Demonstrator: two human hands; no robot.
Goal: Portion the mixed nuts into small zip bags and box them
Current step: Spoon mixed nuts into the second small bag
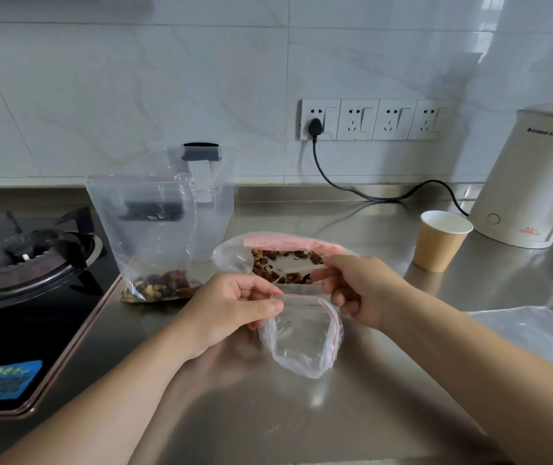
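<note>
A small clear zip bag (301, 340) with a red seal line hangs open-mouthed over the steel counter (301, 414). My left hand (231, 310) pinches its left rim and my right hand (359, 290) holds its right rim. Little or nothing shows inside it. Just behind my hands lies a large bag of mixed nuts (281, 260) with a pink zip strip. To the left a clear zip bag (147, 236) stands upright with nuts in its bottom. A clear plastic box (214, 199) with black latches stands behind that bag.
A gas hob (26, 260) fills the left side. A paper cup (439, 239) and a white kettle (523, 182) with a black cord stand at the right. Flat clear plastic (533, 333) lies at the right edge. A tiled wall with sockets runs behind.
</note>
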